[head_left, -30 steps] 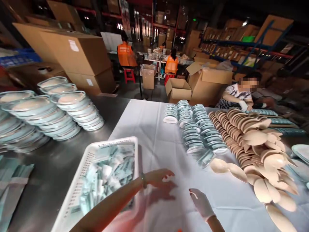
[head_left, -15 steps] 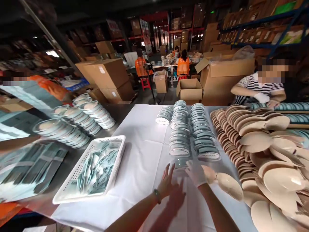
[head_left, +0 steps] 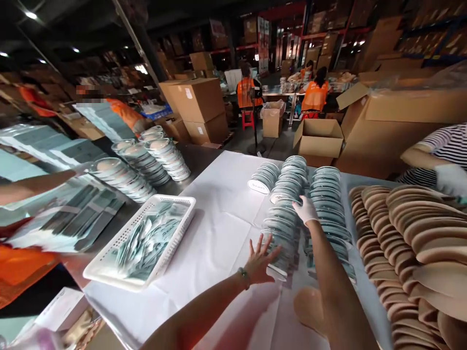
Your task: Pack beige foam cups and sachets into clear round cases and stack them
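From six o'clock, the head camera faces twelve, angled down across the white-sheeted bench, near the bare left hand and white-gloved right hand.

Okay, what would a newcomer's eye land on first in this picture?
Probably the tan pieces massed in rows on the right, then the rows of teal packs to their left. The white-gloved right hand is at those packs, the bare left hand spread by their near end. A white basket stands further left.
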A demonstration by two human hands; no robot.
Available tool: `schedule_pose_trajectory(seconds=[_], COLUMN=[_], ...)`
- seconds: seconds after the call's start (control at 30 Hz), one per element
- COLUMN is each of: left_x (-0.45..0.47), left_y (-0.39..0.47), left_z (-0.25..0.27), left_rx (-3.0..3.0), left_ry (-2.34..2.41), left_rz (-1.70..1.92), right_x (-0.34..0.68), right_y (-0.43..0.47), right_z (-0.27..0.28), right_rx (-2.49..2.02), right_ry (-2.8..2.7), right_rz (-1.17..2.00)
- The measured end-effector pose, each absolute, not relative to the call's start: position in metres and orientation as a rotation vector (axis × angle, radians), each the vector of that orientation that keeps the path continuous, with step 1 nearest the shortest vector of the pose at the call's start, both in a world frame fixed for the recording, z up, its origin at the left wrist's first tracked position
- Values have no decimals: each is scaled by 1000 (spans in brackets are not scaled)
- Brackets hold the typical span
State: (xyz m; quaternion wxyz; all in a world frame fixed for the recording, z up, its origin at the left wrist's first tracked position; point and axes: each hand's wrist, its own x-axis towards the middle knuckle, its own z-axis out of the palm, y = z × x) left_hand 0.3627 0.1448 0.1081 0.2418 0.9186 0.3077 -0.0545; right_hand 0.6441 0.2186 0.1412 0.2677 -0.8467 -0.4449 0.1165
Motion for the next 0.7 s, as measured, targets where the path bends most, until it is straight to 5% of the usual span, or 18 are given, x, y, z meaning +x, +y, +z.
schedule_pose_trajectory(seconds=[0.33,0.7], left_x=[354,141], left_y=[148,9], left_z=[112,99], left_rx=[2404,2348], left_ry=[821,737], left_rz=[-15,-140], right_x=[579,376], right_y=[226,42], right_z=[112,88], right_rx=[-2420,-2413], right_ry=[-1482,-1410], right_rz=[275,332])
